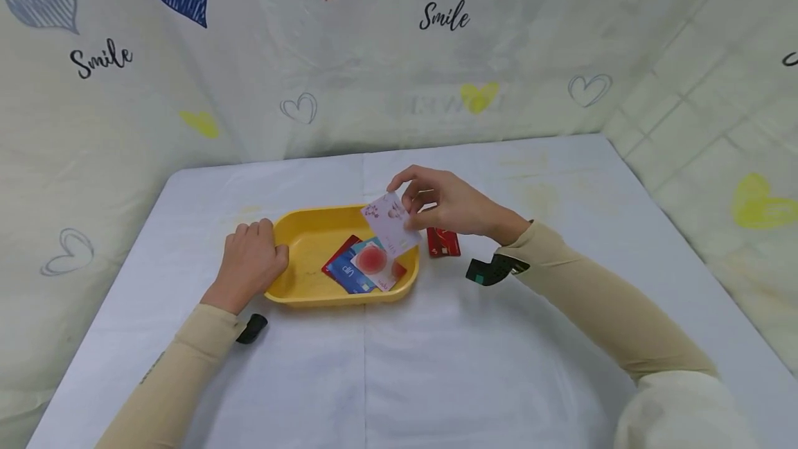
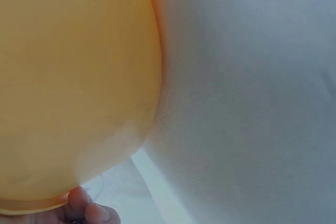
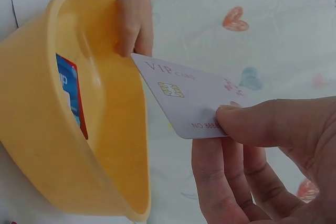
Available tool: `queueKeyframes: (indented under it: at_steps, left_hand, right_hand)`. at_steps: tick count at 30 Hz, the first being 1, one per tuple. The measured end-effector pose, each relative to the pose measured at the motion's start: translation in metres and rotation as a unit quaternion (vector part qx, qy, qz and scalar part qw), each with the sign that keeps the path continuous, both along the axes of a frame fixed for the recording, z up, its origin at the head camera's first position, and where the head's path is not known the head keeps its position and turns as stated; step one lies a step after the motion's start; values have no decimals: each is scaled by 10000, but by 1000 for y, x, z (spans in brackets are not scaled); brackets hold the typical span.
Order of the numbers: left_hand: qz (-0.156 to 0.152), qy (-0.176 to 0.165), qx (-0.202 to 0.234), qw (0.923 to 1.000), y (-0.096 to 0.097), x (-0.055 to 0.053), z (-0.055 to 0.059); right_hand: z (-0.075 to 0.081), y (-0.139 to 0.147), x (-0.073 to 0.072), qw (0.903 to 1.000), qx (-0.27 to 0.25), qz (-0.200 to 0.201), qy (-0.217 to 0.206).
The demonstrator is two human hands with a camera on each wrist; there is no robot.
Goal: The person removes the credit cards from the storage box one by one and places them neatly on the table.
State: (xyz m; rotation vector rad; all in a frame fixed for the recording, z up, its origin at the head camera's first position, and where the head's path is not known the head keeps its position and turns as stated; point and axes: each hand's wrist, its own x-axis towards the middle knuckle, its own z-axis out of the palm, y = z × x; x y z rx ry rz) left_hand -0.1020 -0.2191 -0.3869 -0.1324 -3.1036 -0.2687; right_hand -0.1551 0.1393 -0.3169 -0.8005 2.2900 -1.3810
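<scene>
My right hand point(image 1: 445, 199) pinches a white VIP card point(image 1: 386, 224) between thumb and fingers, above the right end of a yellow plastic tray point(image 1: 296, 255). Its gold chip and printed lettering show in the right wrist view. With curled fingers my left hand point(image 1: 249, 258) grips the tray's left rim; some of its fingertips point(image 2: 98, 213) show against the edge in the left wrist view. Inside the tray lie overlapping cards: a blue VIP card point(image 1: 349, 272), a card with a pink-red disc point(image 1: 372, 260), and red ones partly covered beneath.
A red card point(image 1: 443, 242) lies on the white tablecloth point(image 1: 436, 359), just right of the tray, beneath my right hand. Behind the table hangs a pale curtain point(image 1: 374, 54) with hearts and "Smile" lettering. Dark wrist-worn devices point(image 1: 489, 271) sit below both wrists.
</scene>
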Motion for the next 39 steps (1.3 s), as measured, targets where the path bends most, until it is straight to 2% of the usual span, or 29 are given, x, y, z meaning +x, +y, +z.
queueKeyframes:
  at_steps: [15,20,27,39]
  left_hand:
    - [10,-77,44,10000,0,0,0]
    - [32,-104,26,9999,0,0,-1]
    - [21,-98,-1,10000,1,0,0]
    - [35,-172,22,9998,1,-1,1]
  right_hand:
    - [-7,18,-2,9983,-330,-453,-174]
    - [-11,23,-2,9971,-289,-667,-222]
    - [-17,31,0,9934,-396,-895,-590]
    - [-25,43,-2,9888,-605,-1155,-727]
